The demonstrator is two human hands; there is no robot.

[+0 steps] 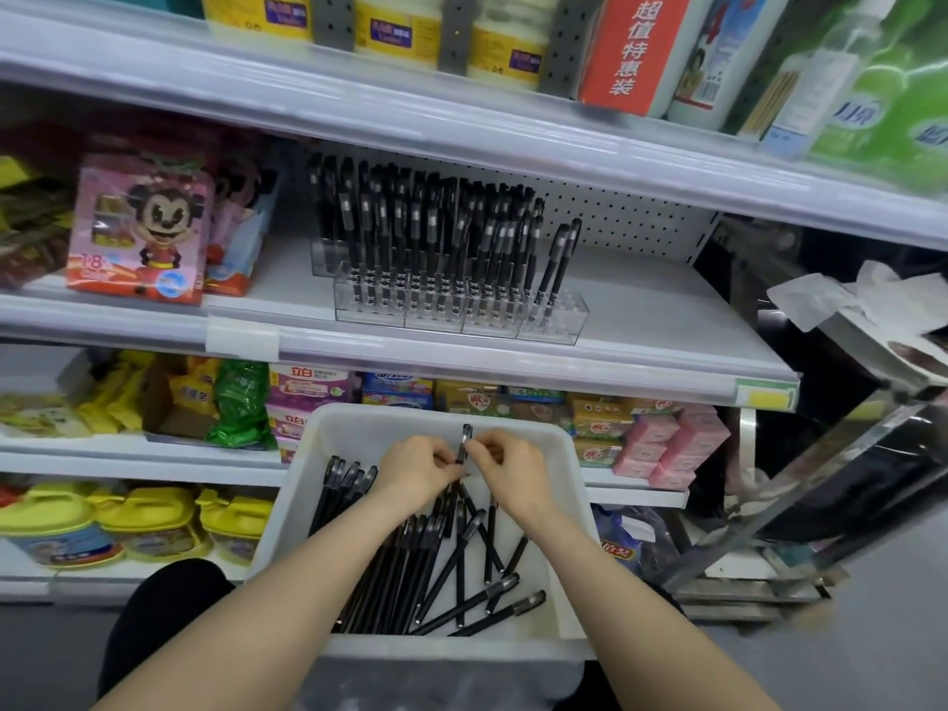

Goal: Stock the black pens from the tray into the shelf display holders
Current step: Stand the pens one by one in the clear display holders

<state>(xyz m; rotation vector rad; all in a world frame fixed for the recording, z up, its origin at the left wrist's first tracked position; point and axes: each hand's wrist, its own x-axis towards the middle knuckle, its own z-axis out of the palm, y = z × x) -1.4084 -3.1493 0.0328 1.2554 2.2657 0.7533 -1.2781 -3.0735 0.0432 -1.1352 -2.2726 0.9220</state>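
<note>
A white tray [559, 510] sits in front of me with several black pens [441, 567] lying loose in it. Over the tray, my left hand [418, 472] and my right hand [505, 469] meet and both pinch one black pen [464, 443], whose capped end sticks up between them. On the middle shelf stands a clear display holder [556, 320], packed with several upright black pens [420, 238]. Its right end holds only two leaning pens [556, 264].
Pink toy boxes [141, 228] stand left of the holder on the same shelf. Packaged goods fill the shelves below [308, 397] and bottles line the one above [400, 28]. A metal cart [831, 484] stands at the right.
</note>
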